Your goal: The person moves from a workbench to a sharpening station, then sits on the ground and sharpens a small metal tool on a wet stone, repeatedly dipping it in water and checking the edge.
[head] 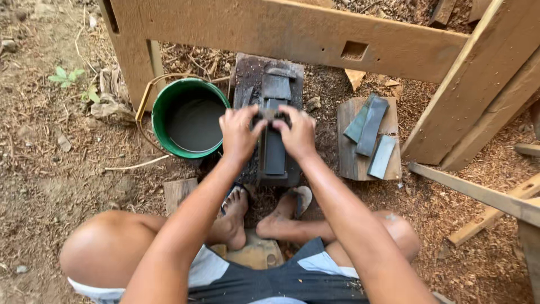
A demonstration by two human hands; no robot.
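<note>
On the whetstone (274,152), both hands (269,134)

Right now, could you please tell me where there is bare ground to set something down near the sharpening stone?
Free: the dirt left of the green bucket, and the sawdust ground between the small board holding three stones and the loose planks. Crowded: around the long dark stone, where the left hand and right hand press a small tool, with feet just below.

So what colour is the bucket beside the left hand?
Green bucket, grey inside; the head view shows it.
</note>
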